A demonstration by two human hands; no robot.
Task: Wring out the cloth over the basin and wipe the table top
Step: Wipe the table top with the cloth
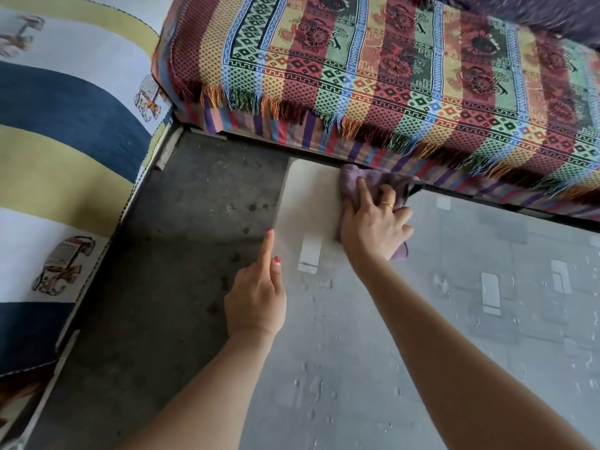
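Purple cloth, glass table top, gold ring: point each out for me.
purple cloth (354, 181), head view, bunched part above the fingers.
glass table top (438, 319), head view, wet bare surface.
gold ring (387, 204), head view, band on right-hand finger.

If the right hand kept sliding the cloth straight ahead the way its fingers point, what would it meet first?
Probably the fringed striped cover hanging over the seat beyond the table's far edge. The right hand and purple cloth already lie beside that edge, though depth is unclear.

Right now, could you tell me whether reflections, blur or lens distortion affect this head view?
Head view: the glass table top reflects pale window-like patches; wide-angle bending curves the woven throw; the top right corner is motion-smeared; the right hand on the purple cloth stays sharp.
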